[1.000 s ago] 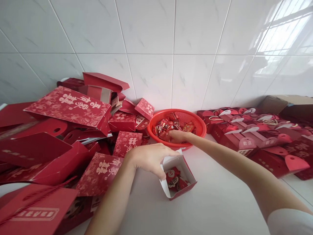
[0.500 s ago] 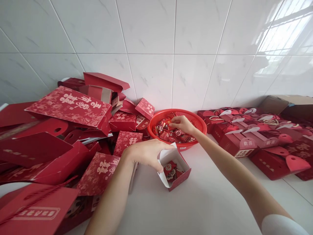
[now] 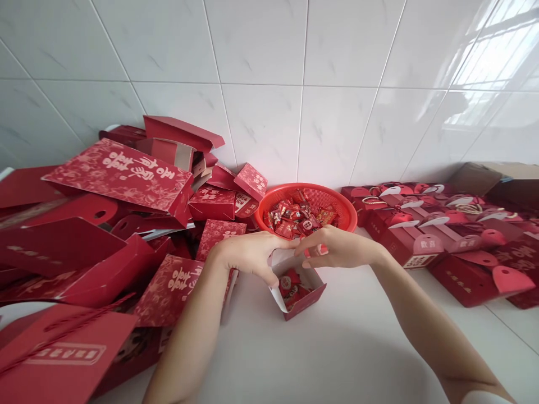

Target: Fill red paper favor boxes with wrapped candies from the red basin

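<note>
My left hand [image 3: 256, 255] grips the white-lined upper edge of a small open red gift box [image 3: 306, 300] on the white surface, fingers behind the wall and thumb at the near left flap. Inside the box lie a few red-wrapped candies [image 3: 290, 283]. Over the box's far right side is my right hand [image 3: 339, 248], its thumb and forefinger apart. No candy shows between those fingertips, and its other fingers are partly hidden. Just behind both hands stands a round red plastic basket [image 3: 345, 206] with many wrapped candies [image 3: 301, 216] in it.
To the left is a heap of red printed gift boxes [image 3: 126, 174], some unfolded or open. Rows of closed red boxes [image 3: 425, 241] with handles stand at right, a brown cardboard carton [image 3: 484, 177] behind them. A white tiled wall [image 3: 261, 50] rises at the back.
My right hand has come from the candies in the basket back towards me, to above the gift box. My left hand keeps its hold on the box. The view has shifted slightly.
</note>
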A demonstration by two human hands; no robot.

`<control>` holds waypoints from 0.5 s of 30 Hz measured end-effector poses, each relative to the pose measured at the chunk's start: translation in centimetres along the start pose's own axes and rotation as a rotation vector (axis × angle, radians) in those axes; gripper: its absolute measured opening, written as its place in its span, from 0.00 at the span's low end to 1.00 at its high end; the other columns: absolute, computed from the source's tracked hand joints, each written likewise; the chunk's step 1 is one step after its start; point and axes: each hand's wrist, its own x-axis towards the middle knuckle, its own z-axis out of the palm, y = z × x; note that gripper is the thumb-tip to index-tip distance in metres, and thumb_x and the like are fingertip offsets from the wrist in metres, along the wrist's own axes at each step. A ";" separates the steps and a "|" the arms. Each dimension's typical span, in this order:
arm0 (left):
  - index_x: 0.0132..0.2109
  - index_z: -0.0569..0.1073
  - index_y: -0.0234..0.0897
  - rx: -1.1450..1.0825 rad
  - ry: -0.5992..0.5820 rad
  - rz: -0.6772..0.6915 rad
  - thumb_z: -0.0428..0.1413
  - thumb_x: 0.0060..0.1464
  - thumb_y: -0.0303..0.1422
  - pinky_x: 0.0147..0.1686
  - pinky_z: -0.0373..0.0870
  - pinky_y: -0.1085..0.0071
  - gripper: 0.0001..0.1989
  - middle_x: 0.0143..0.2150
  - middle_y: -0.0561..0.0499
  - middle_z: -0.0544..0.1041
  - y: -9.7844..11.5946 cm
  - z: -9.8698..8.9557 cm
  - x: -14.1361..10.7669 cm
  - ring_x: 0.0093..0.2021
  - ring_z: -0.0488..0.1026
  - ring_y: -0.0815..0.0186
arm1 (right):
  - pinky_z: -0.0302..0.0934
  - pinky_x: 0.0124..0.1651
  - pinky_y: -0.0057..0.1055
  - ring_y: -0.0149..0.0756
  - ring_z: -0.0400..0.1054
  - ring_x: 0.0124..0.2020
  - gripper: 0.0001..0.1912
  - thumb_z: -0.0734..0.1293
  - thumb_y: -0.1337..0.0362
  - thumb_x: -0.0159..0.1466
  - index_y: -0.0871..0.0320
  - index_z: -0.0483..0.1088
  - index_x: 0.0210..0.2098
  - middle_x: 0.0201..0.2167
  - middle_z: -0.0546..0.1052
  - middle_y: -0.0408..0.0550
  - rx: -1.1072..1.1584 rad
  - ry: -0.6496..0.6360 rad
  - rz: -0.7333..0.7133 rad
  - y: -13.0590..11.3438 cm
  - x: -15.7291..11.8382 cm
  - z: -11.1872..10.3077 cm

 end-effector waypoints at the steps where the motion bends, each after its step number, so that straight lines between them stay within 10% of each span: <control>1: 0.61 0.72 0.43 -0.006 0.002 0.004 0.66 0.43 0.36 0.41 0.69 0.72 0.35 0.50 0.53 0.80 0.0 0.0 0.0 0.44 0.77 0.59 | 0.60 0.33 0.28 0.33 0.71 0.31 0.09 0.68 0.61 0.66 0.56 0.78 0.42 0.31 0.79 0.44 -0.037 -0.012 0.017 -0.1 -0.2 0.1; 5: 0.65 0.69 0.43 -0.026 0.030 0.020 0.66 0.48 0.41 0.47 0.68 0.72 0.37 0.64 0.49 0.73 -0.4 0.2 0.0 0.54 0.75 0.56 | 0.57 0.31 0.29 0.35 0.70 0.30 0.09 0.69 0.57 0.65 0.56 0.75 0.40 0.29 0.77 0.44 -0.147 0.006 0.136 0.2 -1.7 0.0; 15: 0.60 0.74 0.42 0.021 0.070 0.002 0.68 0.45 0.39 0.45 0.67 0.73 0.33 0.58 0.49 0.75 -0.3 0.2 -0.1 0.50 0.74 0.59 | 0.60 0.35 0.31 0.42 0.71 0.38 0.27 0.75 0.43 0.55 0.55 0.72 0.44 0.39 0.78 0.48 -0.146 0.011 0.282 1.5 -3.7 0.7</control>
